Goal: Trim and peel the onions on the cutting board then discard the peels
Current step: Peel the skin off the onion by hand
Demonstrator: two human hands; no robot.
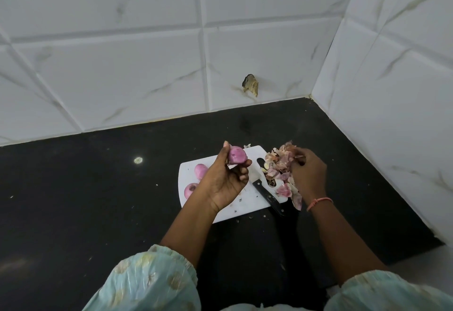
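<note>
Head view, looking down on a black counter w/ a white cutting board (245, 206) near the tiled corner. Left hand (226, 183) is raised above the board, fingers curled round a peeled purple onion (237, 155), its cut end tilted up and away. Two more peeled onions (201, 171) lie on the board's left part, just beside the left wrist. Right hand (307, 176) is at the board's right edge, fingers curled into the heap of peels (280, 171); it seems to pinch a bit of skin, but the fingertips are partly hidden. A black-handled knife (268, 196) lies between the hands, handle toward the person, blade pointing up-left. Peels sit right of the board's centre, so the right hand is nearer them; prob. the next move is gathering them from that side.
</note>
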